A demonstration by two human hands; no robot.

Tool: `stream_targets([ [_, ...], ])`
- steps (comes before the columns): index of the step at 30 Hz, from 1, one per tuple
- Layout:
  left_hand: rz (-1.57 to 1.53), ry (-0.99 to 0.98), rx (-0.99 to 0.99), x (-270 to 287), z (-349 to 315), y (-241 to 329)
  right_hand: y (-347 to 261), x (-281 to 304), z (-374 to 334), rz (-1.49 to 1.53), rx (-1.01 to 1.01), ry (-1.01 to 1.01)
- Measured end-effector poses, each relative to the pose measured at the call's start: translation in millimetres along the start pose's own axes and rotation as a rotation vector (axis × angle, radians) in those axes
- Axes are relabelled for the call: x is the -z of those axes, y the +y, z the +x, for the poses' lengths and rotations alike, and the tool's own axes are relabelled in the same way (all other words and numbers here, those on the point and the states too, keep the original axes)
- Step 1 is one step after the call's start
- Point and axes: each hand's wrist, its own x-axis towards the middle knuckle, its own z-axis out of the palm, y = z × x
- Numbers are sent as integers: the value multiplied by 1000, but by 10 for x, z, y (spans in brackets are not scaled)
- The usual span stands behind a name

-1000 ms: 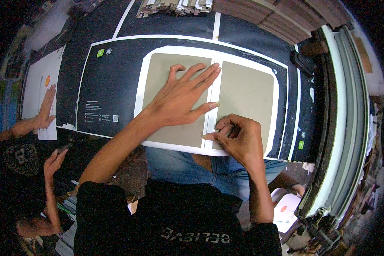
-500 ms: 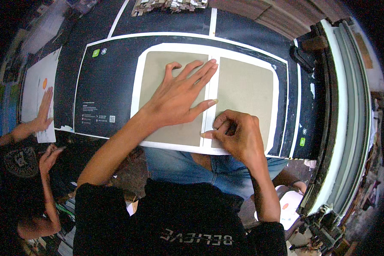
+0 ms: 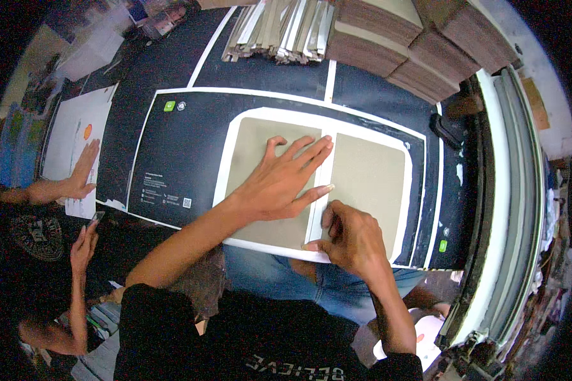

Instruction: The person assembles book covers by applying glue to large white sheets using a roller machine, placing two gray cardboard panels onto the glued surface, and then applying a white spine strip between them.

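Note:
Two grey-beige boards, the left board (image 3: pixel 248 146) and the right board (image 3: pixel 372 171), lie side by side on a white-edged sheet (image 3: pixel 232 174) with angled corners. A narrow white strip (image 3: pixel 322 171) runs between them. Spread flat, my left hand (image 3: pixel 283 184) rests on the left board, its fingertips and thumb tip reaching the strip. My right hand (image 3: pixel 359 241) is closed at the near end of the strip, thumb against it and fingers curled. Whatever those fingers hold, if anything, is hidden.
Dark printed sheets (image 3: pixel 190 140) cover the table. Beyond lie a pile of thin strips (image 3: pixel 276 32) and stacks of brown board (image 3: pixel 375 41). A long roller-like machine part (image 3: pixel 521 190) runs along the right. At left, another person's hand (image 3: pixel 82 171) presses a white printed sheet (image 3: pixel 67 140).
The view has shifted, so the table sits lower and more of the far stacks shows. Both my hands keep nearly the same places on the boards and strip.

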Motion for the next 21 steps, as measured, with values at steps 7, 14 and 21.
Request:
stream_targets([
  [7,-12,33,-14,30,43,61,13,-4,-18,-52,3,53],
  [14,-60,56,-9,13,23,45,-85,54,-31,-18,-42,-24],
  [21,-22,94,-36,-75,34,78,-8,190,-196,303,-6,223],
])
